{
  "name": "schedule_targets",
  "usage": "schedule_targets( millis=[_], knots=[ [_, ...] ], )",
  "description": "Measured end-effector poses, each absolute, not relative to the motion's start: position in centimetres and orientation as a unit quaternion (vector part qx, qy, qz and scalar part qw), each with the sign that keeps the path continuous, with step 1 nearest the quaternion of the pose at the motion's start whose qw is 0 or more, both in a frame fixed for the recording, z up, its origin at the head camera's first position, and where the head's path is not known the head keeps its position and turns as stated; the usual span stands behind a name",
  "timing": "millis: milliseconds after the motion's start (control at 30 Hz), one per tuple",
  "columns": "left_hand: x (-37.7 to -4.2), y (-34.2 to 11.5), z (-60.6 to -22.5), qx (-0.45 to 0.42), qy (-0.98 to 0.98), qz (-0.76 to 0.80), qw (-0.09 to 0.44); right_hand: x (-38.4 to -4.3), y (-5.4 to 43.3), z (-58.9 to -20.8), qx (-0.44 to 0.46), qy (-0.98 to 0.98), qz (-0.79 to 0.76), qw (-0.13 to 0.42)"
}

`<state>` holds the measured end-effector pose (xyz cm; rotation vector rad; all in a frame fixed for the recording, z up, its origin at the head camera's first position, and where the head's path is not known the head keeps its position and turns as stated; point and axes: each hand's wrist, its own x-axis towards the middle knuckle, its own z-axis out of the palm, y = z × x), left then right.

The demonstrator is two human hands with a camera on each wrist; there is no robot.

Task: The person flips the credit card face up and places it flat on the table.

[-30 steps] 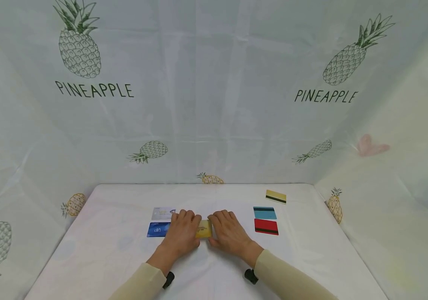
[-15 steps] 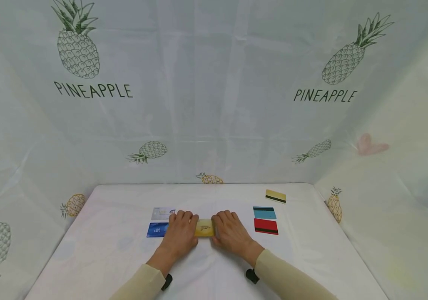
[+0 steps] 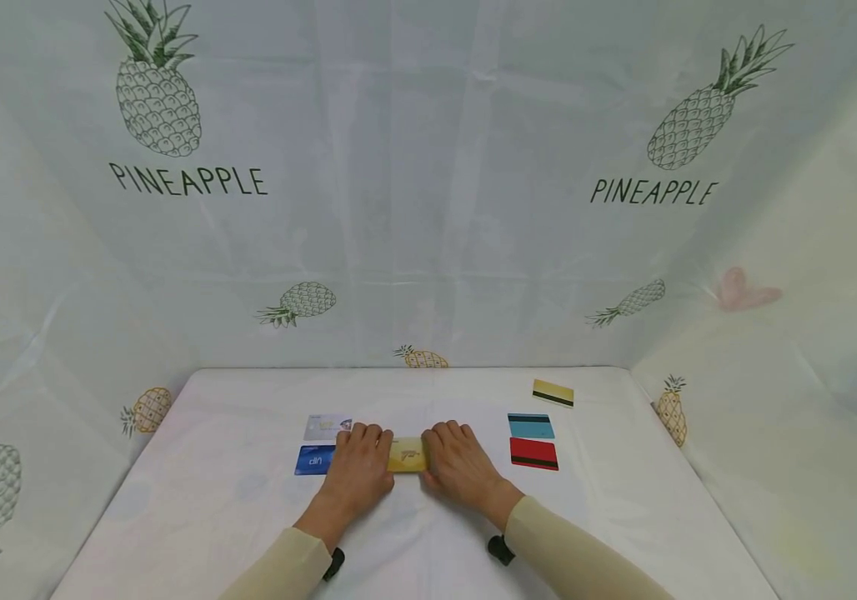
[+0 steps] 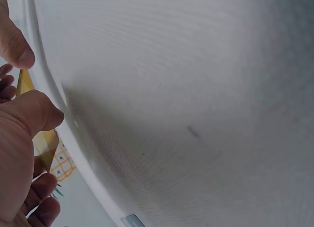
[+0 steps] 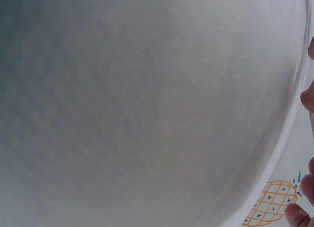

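Note:
A gold-yellow card [image 3: 407, 455] spans the gap between the two hands in the head view. My left hand [image 3: 359, 467] pinches its left end, and my right hand [image 3: 464, 468] holds the right end. From the left wrist, part of the gold card [image 4: 46, 141] shows between the left thumb and curled fingers, with the other hand's thumb at its far end. Just left of the left hand lie a blue card [image 3: 313, 460] marked VIP, partly covered by it, and a silver card [image 3: 326, 427]. Only fingertips [image 5: 308, 99] of the right hand appear in the right wrist view.
Toward the right of the white-covered table [image 3: 196, 508] lie a red card [image 3: 533, 454], a light-blue card [image 3: 529, 426] and another yellow card [image 3: 553, 393], stripe sides up. A pineapple-print sheet [image 3: 428, 208] stands behind and along both sides.
The left hand has shifted slightly left and the right hand slightly right, so more of the gold card shows between them. The other cards stay where they were.

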<state>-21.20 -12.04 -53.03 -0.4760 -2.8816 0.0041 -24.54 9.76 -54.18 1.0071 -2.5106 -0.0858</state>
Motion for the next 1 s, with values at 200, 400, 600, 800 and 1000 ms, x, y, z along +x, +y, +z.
schedule_targets(
  millis=[200,400,600,800,1000],
  knots=[
    [-21.29,-11.98,-53.14,-0.162,-0.982,0.000,0.100,-24.59,9.78,-54.37,0.367,-0.902,-0.032,0.226],
    [-21.32,-11.87,-53.28,-0.159,-0.983,0.007,0.088,-24.53,9.72,-54.33,0.364,-0.907,-0.040,0.206],
    [-21.25,-11.82,-53.19,-0.161,-0.983,0.009,0.089,-24.45,9.63,-54.19,0.361,-0.909,-0.044,0.203],
    [-21.42,-11.86,-53.60,-0.162,-0.982,0.014,0.097,-24.48,9.60,-54.20,0.360,-0.910,-0.046,0.200],
    [-21.48,-11.77,-53.63,-0.160,-0.982,0.013,0.096,-24.51,9.53,-54.20,0.357,-0.912,-0.054,0.194]
  ],
)
